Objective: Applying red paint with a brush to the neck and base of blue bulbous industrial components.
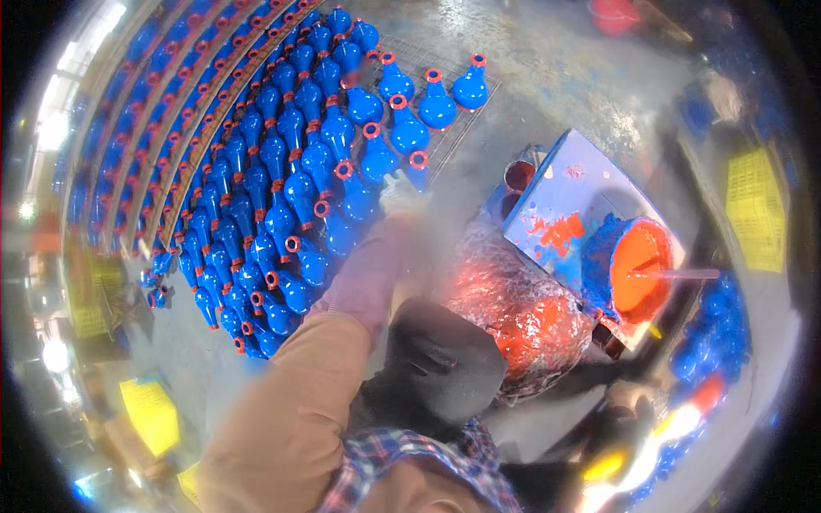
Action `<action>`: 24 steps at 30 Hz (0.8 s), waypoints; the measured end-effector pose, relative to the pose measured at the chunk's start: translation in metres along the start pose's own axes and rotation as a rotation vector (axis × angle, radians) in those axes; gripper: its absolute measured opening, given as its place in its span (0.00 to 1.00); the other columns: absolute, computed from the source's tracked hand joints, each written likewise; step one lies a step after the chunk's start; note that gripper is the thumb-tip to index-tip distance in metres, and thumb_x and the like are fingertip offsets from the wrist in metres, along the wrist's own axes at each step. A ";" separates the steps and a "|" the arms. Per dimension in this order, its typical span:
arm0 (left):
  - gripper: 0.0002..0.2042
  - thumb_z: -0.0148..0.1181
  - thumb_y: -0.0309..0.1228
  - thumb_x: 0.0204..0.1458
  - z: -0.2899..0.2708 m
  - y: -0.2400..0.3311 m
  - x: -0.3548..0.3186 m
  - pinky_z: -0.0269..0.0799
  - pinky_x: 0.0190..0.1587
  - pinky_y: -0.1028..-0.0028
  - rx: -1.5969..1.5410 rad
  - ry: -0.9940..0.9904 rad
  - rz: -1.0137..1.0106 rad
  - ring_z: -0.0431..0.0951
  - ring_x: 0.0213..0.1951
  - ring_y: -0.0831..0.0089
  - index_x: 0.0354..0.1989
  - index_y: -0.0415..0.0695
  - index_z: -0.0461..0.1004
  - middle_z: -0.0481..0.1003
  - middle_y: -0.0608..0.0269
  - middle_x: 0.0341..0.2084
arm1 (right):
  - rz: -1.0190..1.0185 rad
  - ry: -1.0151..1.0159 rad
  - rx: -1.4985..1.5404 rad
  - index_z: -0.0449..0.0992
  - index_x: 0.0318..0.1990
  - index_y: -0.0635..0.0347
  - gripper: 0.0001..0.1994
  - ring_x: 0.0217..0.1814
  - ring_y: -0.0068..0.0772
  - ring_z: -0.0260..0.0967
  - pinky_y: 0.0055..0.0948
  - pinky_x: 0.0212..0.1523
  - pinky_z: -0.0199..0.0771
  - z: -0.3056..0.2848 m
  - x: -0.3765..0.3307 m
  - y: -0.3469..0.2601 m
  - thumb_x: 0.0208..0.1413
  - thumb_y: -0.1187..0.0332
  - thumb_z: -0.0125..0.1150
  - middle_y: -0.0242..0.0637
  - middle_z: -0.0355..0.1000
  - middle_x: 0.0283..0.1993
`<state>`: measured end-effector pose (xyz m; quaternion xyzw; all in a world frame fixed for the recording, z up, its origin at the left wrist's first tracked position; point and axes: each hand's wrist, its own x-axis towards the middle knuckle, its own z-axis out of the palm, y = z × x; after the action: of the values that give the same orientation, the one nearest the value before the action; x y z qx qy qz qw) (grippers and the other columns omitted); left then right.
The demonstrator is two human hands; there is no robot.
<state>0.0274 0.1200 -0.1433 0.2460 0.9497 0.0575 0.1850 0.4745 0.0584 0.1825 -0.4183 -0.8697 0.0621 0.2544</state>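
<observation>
My left hand (404, 195), in a pale glove with a purple cuff, reaches out over the near right edge of a large group of glossy blue bottles. Its fingers lie round the body of one blue bottle (418, 174) with a red rim at its neck; the hand covers most of that body. Right beside it, to the left, is another blue bottle (378, 159) with a long neck and round belly. My right hand does not show. On the right, a blue-stained bucket (602, 267) of orange-red paint holds a pale stick (684, 274).
The bottles stand on a wire rack (462, 141); curved rows of more bottles (171, 128) fill the left. A paint-stained board (556, 192) supports the bucket, beside a red-smeared wrapped bulk (530, 329). Yellow crates (755, 209) and other people (723, 98) are at the right.
</observation>
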 end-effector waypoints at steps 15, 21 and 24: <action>0.31 0.61 0.49 0.51 0.003 -0.099 -0.108 0.65 0.56 0.56 -0.319 0.035 0.437 0.71 0.54 0.49 0.55 0.37 0.68 0.72 0.44 0.50 | 0.057 0.109 0.149 0.78 0.51 0.56 0.20 0.34 0.43 0.74 0.38 0.35 0.74 -0.013 -0.046 0.004 0.48 0.65 0.61 0.43 0.78 0.39; 0.35 0.58 0.46 0.52 0.025 0.086 -0.132 0.61 0.62 0.57 -0.054 -0.256 1.221 0.67 0.61 0.50 0.65 0.36 0.62 0.69 0.45 0.59 | 0.175 0.426 0.125 0.82 0.47 0.45 0.11 0.29 0.35 0.74 0.28 0.30 0.72 -0.038 -0.051 0.040 0.57 0.68 0.62 0.34 0.77 0.34; 0.33 0.56 0.45 0.53 0.030 0.155 -0.168 0.61 0.62 0.57 0.063 -0.270 1.568 0.66 0.61 0.51 0.65 0.37 0.62 0.68 0.46 0.60 | 0.098 0.702 -0.173 0.81 0.47 0.41 0.12 0.27 0.32 0.75 0.29 0.26 0.73 -0.090 -0.090 0.051 0.55 0.66 0.64 0.31 0.77 0.32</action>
<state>0.2439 0.1738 -0.0857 0.8527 0.4702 0.1137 0.1972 0.6012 0.0131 0.2083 -0.4751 -0.7104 -0.1471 0.4980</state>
